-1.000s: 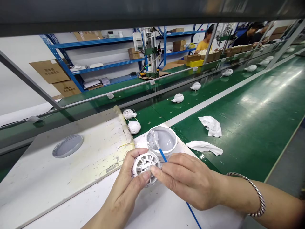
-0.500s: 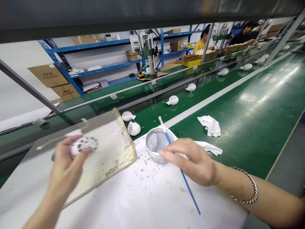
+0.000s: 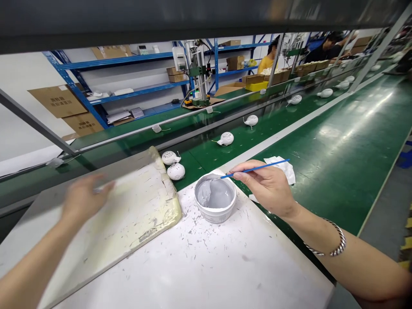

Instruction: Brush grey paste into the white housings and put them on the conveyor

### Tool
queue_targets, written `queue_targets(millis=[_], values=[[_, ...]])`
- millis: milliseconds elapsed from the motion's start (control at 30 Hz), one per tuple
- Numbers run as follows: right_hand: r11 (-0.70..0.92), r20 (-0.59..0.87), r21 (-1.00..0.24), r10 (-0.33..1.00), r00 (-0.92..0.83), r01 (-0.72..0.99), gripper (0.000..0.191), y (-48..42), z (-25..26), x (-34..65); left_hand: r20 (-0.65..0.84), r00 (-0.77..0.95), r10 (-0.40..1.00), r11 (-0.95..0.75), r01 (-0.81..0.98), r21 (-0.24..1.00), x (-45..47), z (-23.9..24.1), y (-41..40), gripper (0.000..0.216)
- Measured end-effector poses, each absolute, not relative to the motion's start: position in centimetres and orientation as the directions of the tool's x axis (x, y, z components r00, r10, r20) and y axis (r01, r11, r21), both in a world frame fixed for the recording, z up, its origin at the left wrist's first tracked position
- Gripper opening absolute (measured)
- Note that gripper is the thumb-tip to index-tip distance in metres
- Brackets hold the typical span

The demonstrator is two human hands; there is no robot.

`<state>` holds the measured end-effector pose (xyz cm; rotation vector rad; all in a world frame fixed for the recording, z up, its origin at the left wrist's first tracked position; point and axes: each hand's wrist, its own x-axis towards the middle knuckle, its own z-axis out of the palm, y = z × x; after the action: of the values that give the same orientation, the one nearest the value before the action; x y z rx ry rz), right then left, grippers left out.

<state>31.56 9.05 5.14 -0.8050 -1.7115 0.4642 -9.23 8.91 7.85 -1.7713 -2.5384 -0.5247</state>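
My right hand point(image 3: 268, 184) pinches a thin blue-handled brush point(image 3: 257, 168) near its bristle end, with the handle pointing right. The brush tip dips into grey paste in a white tub point(image 3: 216, 214). My left hand point(image 3: 85, 195) is smeared by motion above a worn, paste-flecked board point(image 3: 135, 201). Its fingers curl, but what is between them, if anything, is too blurred to make out. Beyond the board's right edge lie two white slotted round housings, one point(image 3: 170, 157) behind the other point(image 3: 176, 171).
More white housings point(image 3: 226, 138) with wires lie in a row along the green belt point(image 3: 199, 156). A crumpled white tissue point(image 3: 286, 169) lies behind my right hand. A grey metal beam point(image 3: 206, 23) crosses overhead. Co-workers sit at the far right, beyond boxes point(image 3: 278, 77).
My left hand has moved slightly left and lower; the white housing seen in it is no longer visible. My right hand has swung the brush from upright to nearly level, its tip in the paste.
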Motion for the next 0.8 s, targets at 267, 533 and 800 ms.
queue_targets(millis=[267, 533, 800], values=[[0.703, 0.678, -0.69, 0.711, -0.188, 0.172, 0.01, 9.5, 4.4, 31.1, -0.053, -0.257, 0.965, 0.262, 0.955, 0.139, 2.8, 4.4, 17.7, 0.066], [0.765, 0.72, -0.637, 0.636, -0.277, 0.099, 0.014, 9.8, 4.2, 30.3, -0.121, -0.132, 0.984, 0.144, 0.985, 0.099, 2.9, 4.4, 18.3, 0.057], [0.383, 0.412, -0.911, 0.871, -0.267, -0.155, 0.006, 9.6, 4.6, 30.3, -0.142, -0.058, 0.988, 0.082, 0.983, 0.167, 4.0, 3.6, 18.6, 0.045]])
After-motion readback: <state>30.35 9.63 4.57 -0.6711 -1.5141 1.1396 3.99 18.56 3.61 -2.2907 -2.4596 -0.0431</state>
